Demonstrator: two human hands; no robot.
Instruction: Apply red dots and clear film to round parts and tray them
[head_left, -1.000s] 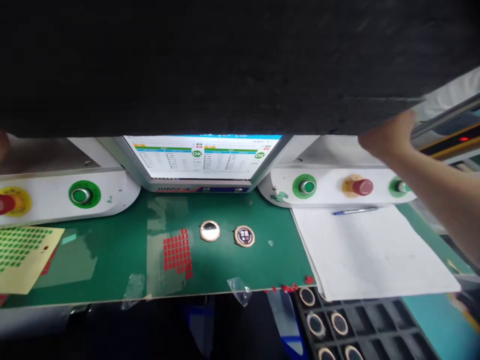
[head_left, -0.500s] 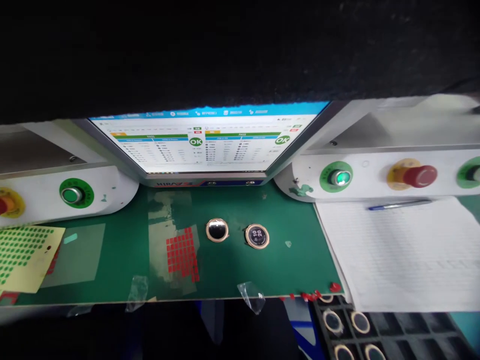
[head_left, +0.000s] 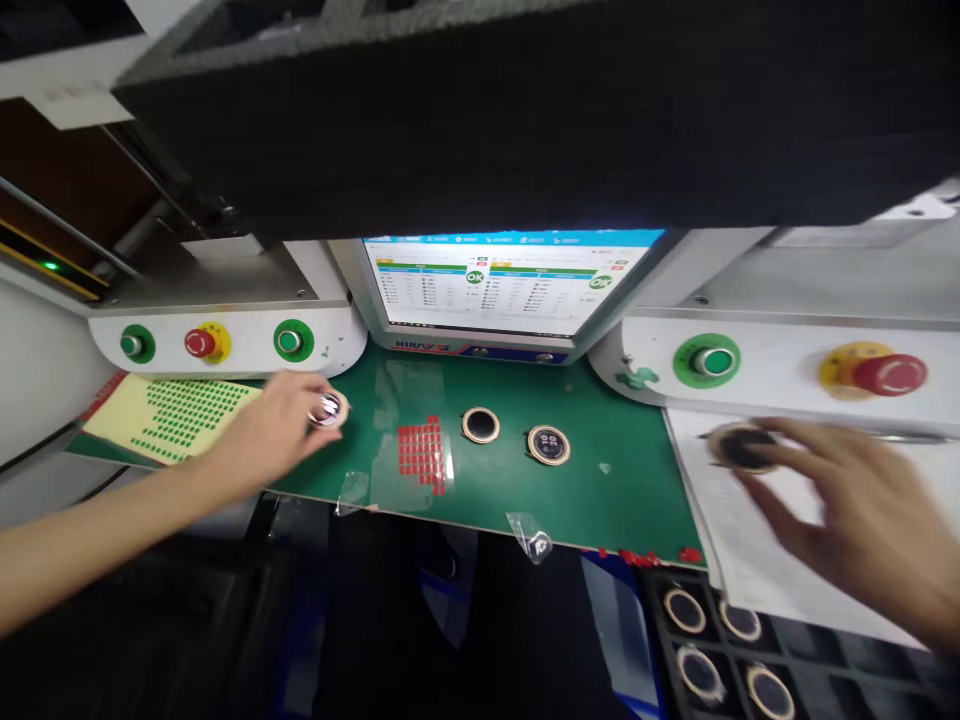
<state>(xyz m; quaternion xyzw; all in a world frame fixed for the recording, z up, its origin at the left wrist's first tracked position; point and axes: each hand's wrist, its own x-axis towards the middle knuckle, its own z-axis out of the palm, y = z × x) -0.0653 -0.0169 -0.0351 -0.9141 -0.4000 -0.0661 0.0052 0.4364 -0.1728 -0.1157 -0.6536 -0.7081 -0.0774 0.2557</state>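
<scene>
Between the fingertips of my left hand (head_left: 277, 420) is a round watch face (head_left: 328, 409) with a gold rim, held over the left part of the green mat. My right hand (head_left: 862, 510) pinches another gold-rimmed watch face (head_left: 742, 447) above the white paper; this hand is slightly blurred. Two more lie apart on the mat: a dark watch face (head_left: 481, 425) near the middle and a lit watch face (head_left: 549, 445) reading 10 20 to its right.
A monitor (head_left: 510, 285) stands behind the green mat (head_left: 600, 510). Button panels flank it, with red stop buttons (head_left: 199, 343). Red stickers (head_left: 421, 452) and a green-dotted yellow sheet (head_left: 191, 410) lie leftward. A compartment tray (head_left: 810, 640) holds several watch faces. A black foam block overhangs above.
Both hands have come into view, each with a watch face. The camera view has shifted, showing more of the left side and the tray. The two watch faces still lie on the mat.
</scene>
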